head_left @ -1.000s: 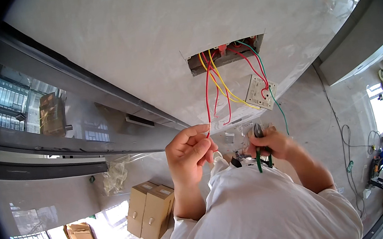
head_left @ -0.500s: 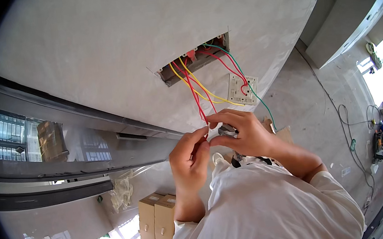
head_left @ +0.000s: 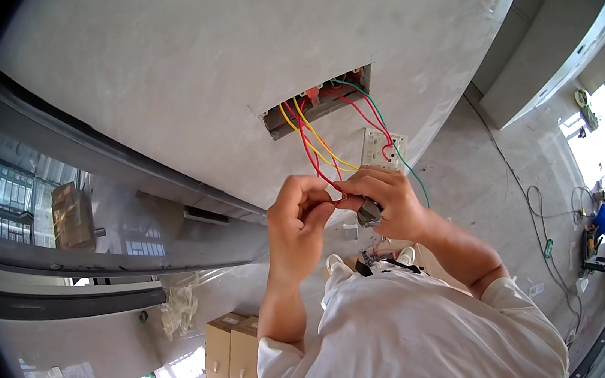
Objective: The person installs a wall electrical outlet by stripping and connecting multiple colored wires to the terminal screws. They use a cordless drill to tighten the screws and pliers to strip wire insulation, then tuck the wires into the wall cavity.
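My left hand [head_left: 301, 210] is closed, thumb and forefinger pinching the end of a red wire [head_left: 308, 150]. Fingertip to fingertip with it, my right hand [head_left: 392, 197] is also closed on the red wire, near its bent end. A grey metal tool [head_left: 369, 213] is tucked in the right hand; its kind is mostly hidden by the fingers. The red wire comes down from a recessed wall box [head_left: 320, 116], beside yellow wires [head_left: 316, 136]. A white switch or socket plate [head_left: 375, 147] hangs by more red wires, just beyond the right hand. A loose green wire [head_left: 413, 170] dangles past it.
A dark-framed glossy panel [head_left: 127, 173] runs along the left. Cardboard boxes [head_left: 221, 357] stand at lower left, near crumpled plastic sheeting [head_left: 179, 310]. On the right, a long cable [head_left: 521, 188] trails over the floor toward tools and a blue container [head_left: 604, 216].
The red wire's end now bends sideways between my fingers, where it hung straighter before. My left hand has risen slightly, and the right has turned, showing the tool lower. The view has shifted a little.
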`<control>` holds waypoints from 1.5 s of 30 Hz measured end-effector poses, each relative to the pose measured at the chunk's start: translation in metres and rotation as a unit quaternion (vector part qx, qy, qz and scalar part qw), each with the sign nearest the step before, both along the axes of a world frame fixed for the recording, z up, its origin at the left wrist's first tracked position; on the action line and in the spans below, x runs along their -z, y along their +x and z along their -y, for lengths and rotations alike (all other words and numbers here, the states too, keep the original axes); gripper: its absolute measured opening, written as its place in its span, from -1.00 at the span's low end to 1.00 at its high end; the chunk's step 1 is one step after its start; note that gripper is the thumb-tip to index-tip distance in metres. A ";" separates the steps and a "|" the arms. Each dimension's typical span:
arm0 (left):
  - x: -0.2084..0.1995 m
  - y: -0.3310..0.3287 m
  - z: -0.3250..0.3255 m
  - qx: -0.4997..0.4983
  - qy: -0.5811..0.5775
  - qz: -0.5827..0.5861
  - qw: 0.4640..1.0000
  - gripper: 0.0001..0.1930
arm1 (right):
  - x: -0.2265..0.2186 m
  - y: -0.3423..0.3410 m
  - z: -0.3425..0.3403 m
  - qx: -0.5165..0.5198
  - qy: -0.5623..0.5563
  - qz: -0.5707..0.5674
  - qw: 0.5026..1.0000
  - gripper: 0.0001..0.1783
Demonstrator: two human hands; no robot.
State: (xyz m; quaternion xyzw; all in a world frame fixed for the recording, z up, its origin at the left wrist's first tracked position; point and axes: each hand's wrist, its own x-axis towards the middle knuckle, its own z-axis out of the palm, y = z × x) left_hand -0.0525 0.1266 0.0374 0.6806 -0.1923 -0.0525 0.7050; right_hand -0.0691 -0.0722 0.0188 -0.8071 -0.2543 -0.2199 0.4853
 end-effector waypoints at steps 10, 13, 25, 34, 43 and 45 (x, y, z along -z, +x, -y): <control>-0.020 0.009 0.017 -0.003 0.070 0.000 0.998 -0.75 | -0.001 0.001 0.009 -0.016 0.058 -0.023 0.998 -0.41; -0.019 0.010 0.018 -0.007 0.051 0.003 0.999 -0.77 | -0.015 -0.003 0.016 -0.017 0.061 -0.081 0.995 -0.42; -0.021 0.012 0.020 0.004 0.061 0.004 0.998 -0.84 | -0.014 0.021 0.025 -0.021 -0.082 0.132 0.988 -0.72; -0.014 0.012 0.024 -0.014 0.008 0.030 0.999 -0.85 | 0.003 0.027 0.016 -0.020 -0.003 0.148 0.989 -0.72; -0.017 0.010 0.023 -0.045 0.057 0.104 0.992 -0.85 | -0.013 0.024 0.026 -0.001 -0.089 0.200 0.976 -0.73; -0.019 0.010 0.024 -0.044 0.061 0.103 0.992 -0.86 | -0.017 0.024 0.027 0.004 -0.102 0.209 0.973 -0.73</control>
